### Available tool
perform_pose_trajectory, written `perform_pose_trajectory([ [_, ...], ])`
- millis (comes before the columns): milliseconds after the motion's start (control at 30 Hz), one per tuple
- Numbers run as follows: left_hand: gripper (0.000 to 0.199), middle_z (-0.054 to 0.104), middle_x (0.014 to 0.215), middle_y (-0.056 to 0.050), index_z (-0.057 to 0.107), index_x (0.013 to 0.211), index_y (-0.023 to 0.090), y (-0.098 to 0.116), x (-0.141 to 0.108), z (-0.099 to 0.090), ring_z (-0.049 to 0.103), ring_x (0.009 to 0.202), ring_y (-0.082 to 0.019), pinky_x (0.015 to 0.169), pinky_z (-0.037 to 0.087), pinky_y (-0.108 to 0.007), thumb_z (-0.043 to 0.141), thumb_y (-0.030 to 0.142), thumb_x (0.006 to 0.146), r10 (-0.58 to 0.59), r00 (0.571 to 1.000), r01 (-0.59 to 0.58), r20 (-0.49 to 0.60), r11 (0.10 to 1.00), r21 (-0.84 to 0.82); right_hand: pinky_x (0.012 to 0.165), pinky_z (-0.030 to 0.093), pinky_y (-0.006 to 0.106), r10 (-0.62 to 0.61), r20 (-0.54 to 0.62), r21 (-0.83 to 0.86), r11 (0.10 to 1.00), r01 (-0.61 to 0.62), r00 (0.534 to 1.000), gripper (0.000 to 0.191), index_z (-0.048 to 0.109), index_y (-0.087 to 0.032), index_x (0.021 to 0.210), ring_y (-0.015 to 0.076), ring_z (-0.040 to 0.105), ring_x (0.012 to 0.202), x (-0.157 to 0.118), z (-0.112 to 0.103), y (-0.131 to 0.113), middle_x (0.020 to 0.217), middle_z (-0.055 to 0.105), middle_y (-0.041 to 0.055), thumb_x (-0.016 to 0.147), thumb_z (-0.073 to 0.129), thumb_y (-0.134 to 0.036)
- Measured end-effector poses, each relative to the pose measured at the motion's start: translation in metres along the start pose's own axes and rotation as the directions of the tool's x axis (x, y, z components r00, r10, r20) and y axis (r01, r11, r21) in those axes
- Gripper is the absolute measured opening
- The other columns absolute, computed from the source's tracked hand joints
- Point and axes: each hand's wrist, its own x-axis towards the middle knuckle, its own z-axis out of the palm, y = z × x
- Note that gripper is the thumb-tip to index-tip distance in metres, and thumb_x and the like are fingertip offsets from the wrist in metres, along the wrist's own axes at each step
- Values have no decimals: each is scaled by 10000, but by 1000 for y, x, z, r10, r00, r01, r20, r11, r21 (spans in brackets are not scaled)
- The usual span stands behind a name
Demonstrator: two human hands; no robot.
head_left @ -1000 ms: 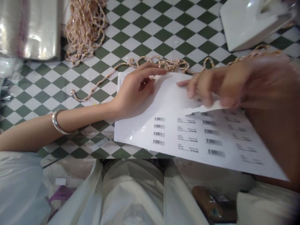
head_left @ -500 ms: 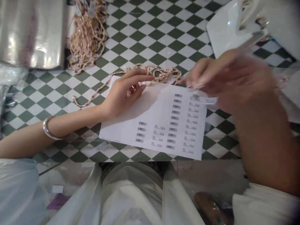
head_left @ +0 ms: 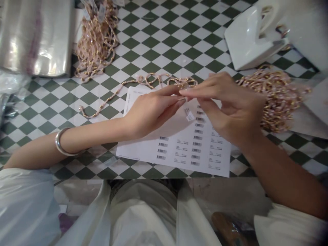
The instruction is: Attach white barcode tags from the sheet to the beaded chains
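Note:
My left hand (head_left: 153, 109) lies over a white sheet of barcode labels (head_left: 143, 147), its thumb and fingers pinched on something I cannot make out. Its fingertips meet those of my right hand (head_left: 228, 106), which is also closed in a pinch. A small white tag (head_left: 189, 114) hangs just below the joined fingertips. Behind the hands a beaded strand (head_left: 112, 96) in pink and gold runs along the sheet's top edge, its loops partly hidden by the fingers.
A pile of beaded strands (head_left: 276, 95) lies at the right, below a white container (head_left: 246, 41). At the upper left are a tagged bunch of strands (head_left: 96, 44) and a stack of clear plastic bags (head_left: 48, 37). The checkered table (head_left: 164, 172) ends near my lap.
My right hand has moved left to meet my left hand, which has shifted slightly right. The label sheet has slid a little right. The pile at the right now shows.

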Motion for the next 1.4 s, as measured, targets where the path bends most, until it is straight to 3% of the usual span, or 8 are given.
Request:
perform_pose_trajectory([
  [100, 391, 677, 1173, -51, 658, 791, 185, 1, 0, -1, 678, 920, -136, 743, 520, -267, 345, 304, 993, -4, 999, 5, -43, 1000, 18, 1077, 467, 438, 46, -102, 15, 999, -45, 994, 593, 375, -543, 1396, 192, 614, 1132, -2, 4, -2, 1340, 581, -127, 919, 532, -228],
  [167, 389, 675, 1168, -41, 658, 803, 194, 1, 0, -2, 673, 933, -120, 790, 533, -267, 336, 290, 998, 18, 994, -19, -110, 1000, -5, 1082, 468, 413, 95, -151, 100, 992, -80, 984, 551, 412, -453, 1386, 213, 568, 1223, -3, 7, 0, 1439, 474, -62, 891, 586, -285],
  [333, 292, 662, 1152, -54, 676, 928, 211, -3, -1, 1, 671, 1013, -125, 819, 563, -242, 397, 272, 986, 96, 965, -109, -243, 993, -42, 915, 539, 337, 289, -60, 265, 927, -264, 955, 155, 595, -277, 977, 164, 650, 966, -1, 11, 9, 971, 638, -6, 865, 648, -370],
  [467, 238, 647, 1177, -60, 657, 1078, 219, -11, -1, 4, 658, 1069, -140, 753, 580, -200, 450, 207, 960, 146, 958, -168, -246, 983, -73, 757, 525, 275, 342, -47, 363, 881, -303, 938, 145, 614, -242, 766, 117, 634, 770, 1, 9, 13, 761, 635, -34, 819, 716, -330],
  [667, 217, 622, 1212, -123, 702, 894, 120, -14, 1, 4, 667, 1026, -141, 712, 609, -186, 488, 83, 901, 131, 976, -165, -175, 967, -195, 719, 481, 300, 274, -87, 168, 952, -257, 958, 135, 622, -250, 731, 122, 604, 727, 2, -5, 8, 735, 639, -44, 810, 704, -178],
  [900, 332, 623, 1208, -92, 641, 1150, 122, -16, 3, 4, 713, 780, -60, 710, 620, -135, 573, 10, 844, -81, 984, -11, -156, 858, -513, 705, 481, 319, 241, -224, 187, 962, -201, 945, 106, 680, -285, 785, 139, 596, 734, 5, -21, 6, 779, 642, -30, 799, 719, -187],
  [1167, 374, 552, 1299, -75, 602, 1224, 180, -2, 0, 1, 691, 830, -54, 722, 636, -155, 594, 80, 864, -29, 993, -34, -110, 848, -529, 607, 438, 254, 392, 121, 625, 684, -377, 912, 162, 642, -227, 721, 86, 512, 619, 5, 1, 6, 679, 555, -28, 779, 756, -326],
  [1400, 396, 515, 1309, -62, 584, 1246, 197, 5, -3, 4, 669, 931, -78, 726, 633, -159, 590, 88, 866, -4, 997, -44, -83, 817, -575, 680, 485, 256, 446, 148, 594, 674, -440, 883, 145, 667, -236, 806, 101, 563, 702, -1, 12, 3, 753, 583, -22, 811, 716, -372],
])
